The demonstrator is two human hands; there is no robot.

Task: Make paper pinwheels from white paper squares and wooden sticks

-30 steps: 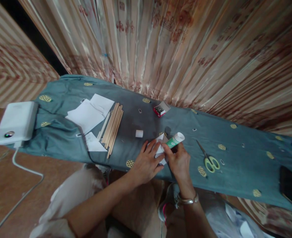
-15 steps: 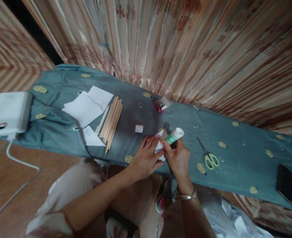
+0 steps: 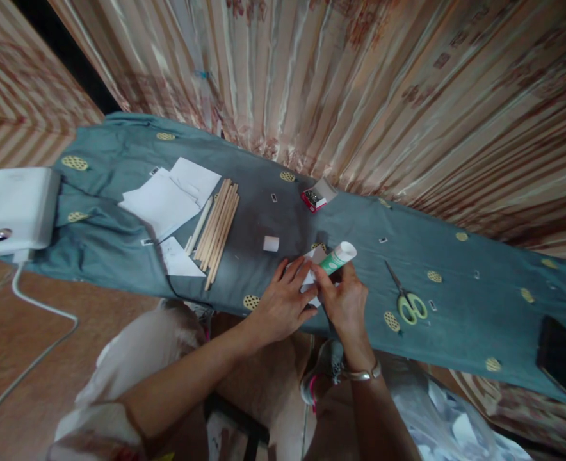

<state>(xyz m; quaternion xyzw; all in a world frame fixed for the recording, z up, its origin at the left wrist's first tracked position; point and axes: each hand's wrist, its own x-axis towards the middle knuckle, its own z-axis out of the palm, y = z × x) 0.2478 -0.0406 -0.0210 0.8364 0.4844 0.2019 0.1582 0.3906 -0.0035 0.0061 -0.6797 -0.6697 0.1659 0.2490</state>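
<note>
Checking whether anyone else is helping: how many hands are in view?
2: the bare left hand, on white paper, and the bare right hand beside it, holding a green-and-white cylindrical tube. No others show.

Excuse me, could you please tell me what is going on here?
A person's left hand lies over a small piece of white paper on the green cloth, while the right hand grips a green-and-white tube, apparently a glue stick, against it. A small white cylinder stands apart beyond the left hand. Wooden sticks lie to the left, and scissors to the right.
</note>
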